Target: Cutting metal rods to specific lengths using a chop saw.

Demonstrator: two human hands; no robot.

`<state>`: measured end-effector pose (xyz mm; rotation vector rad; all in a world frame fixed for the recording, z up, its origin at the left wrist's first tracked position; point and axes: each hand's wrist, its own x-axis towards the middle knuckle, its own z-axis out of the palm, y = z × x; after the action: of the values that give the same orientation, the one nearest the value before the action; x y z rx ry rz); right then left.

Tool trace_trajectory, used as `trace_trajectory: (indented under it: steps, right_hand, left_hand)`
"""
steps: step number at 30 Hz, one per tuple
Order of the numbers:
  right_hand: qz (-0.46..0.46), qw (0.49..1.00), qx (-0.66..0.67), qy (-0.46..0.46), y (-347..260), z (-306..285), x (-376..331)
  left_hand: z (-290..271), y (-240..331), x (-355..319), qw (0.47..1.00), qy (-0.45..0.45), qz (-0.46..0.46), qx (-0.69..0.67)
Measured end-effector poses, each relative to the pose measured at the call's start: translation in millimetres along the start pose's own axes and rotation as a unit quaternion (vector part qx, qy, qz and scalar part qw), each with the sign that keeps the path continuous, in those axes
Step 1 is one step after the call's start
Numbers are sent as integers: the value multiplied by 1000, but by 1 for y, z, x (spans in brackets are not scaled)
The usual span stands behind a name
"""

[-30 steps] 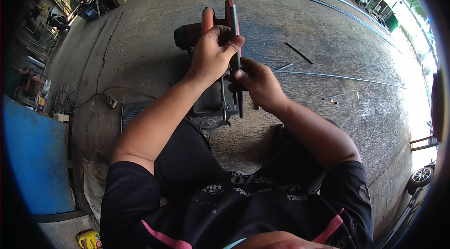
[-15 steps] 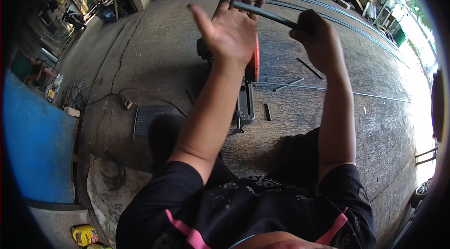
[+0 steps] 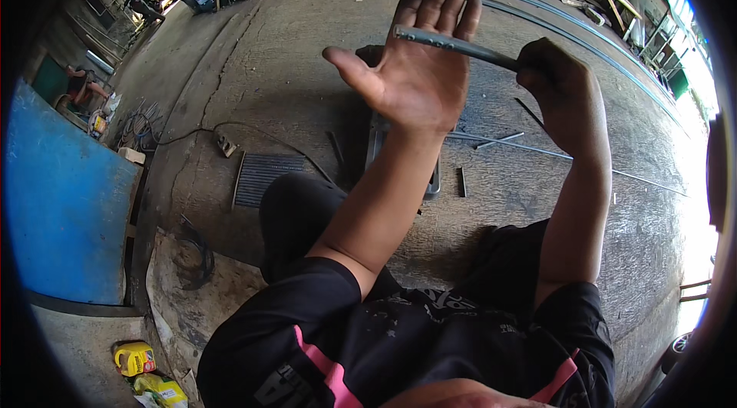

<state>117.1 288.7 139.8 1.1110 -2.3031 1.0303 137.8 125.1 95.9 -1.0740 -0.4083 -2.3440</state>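
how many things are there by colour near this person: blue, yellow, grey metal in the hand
blue panel: 1
yellow containers: 2
grey metal bar gripped in right hand, across open left hand: 1
total: 4

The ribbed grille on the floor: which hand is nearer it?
Left. The open left hand is raised above and right of the ribbed grille; the right hand, gripping the metal rod, is farther right.

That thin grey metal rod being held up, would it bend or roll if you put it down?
The rod looks stiff: gripped at one end by the right hand, it stays straight across the open left hand. Being slim and apparently round, it would probably roll on the concrete floor. Probably light, since one hand carries it.
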Motion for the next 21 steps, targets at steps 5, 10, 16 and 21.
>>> trace_trajectory:
  steps: [5,10,16,21]
  right_hand:
    - [1,1000,-6,-9,1,5,1]
    - [31,999,21,-34,-1,6,2]
    - [31,998,25,-41,-4,9,1]
    - [35,998,33,-45,-5,11,2]
  left_hand:
    - [-4,7,6,994,-104,-12,4]
    - [-3,6,4,997,-70,-8,-25]
    - [-11,10,10,986,-156,-8,-55]
    - [2,12,4,988,-130,-13,-81]
